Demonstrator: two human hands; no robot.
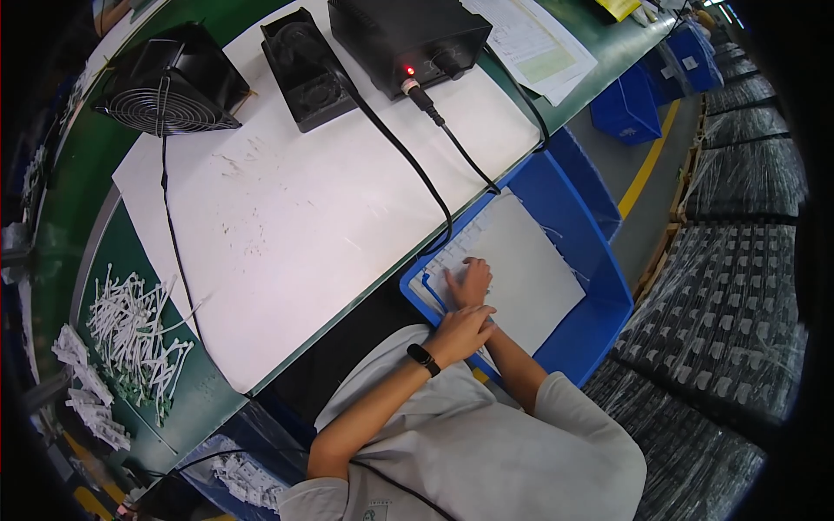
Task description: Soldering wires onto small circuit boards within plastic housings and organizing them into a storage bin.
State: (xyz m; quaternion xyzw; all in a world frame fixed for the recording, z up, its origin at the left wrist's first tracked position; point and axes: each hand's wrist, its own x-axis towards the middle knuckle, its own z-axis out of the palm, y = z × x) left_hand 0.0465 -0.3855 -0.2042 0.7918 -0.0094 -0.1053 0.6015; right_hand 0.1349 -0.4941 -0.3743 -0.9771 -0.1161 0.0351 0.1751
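Note:
My left hand point(463, 336), with a dark band watch point(423, 357) on its wrist, is closed around my right wrist. What lies under its fingers, if anything beyond the wrist, is hidden. My right hand point(472, 283) rests palm down with its fingers apart, over the near left part of a white sheet point(526, 276). That sheet lies inside a blue plastic bin point(615, 300) at the right of the table edge. A thin blue strip point(432, 292) shows beside my right hand, close to the bin's left wall. White pieces stick out along the sheet's edges.
A white mat point(287, 234) covers the green table point(187, 417). On it stand a black fan point(165, 91), a black holder tray point(304, 82) and a black box point(408, 43) with a lit red light. White cables point(130, 321) heap at left; wrapped stacks point(721, 304) stand right.

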